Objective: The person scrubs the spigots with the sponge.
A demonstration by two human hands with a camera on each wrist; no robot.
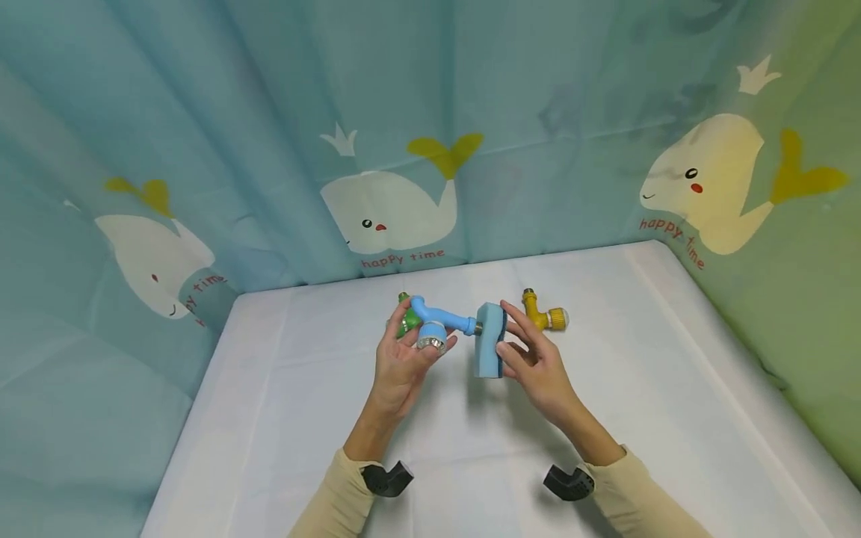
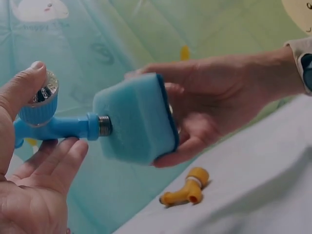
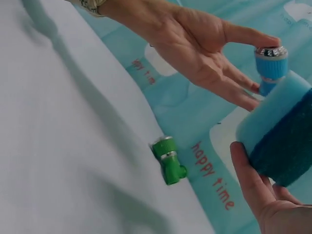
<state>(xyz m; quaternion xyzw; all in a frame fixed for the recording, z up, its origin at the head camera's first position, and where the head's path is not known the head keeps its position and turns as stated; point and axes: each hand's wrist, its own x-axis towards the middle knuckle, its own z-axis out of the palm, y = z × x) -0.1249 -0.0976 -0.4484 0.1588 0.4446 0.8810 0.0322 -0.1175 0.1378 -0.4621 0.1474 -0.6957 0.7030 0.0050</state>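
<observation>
Mid-wipe, apparently: blue plastic tap [image 2: 53, 124] pinched by left hand [image 1: 398, 366], thumb on its chrome cap; threaded end pressed into blue foam sponge [image 2: 136, 117], gripped by right hand [image 1: 538, 366]. Next needed: rubbing along spout.

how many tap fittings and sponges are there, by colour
blue tap fitting: 1, held in the left hand
green tap fitting: 1, on the table
yellow tap fitting: 1, on the table
blue sponge: 1, held in the right hand
total: 4
</observation>
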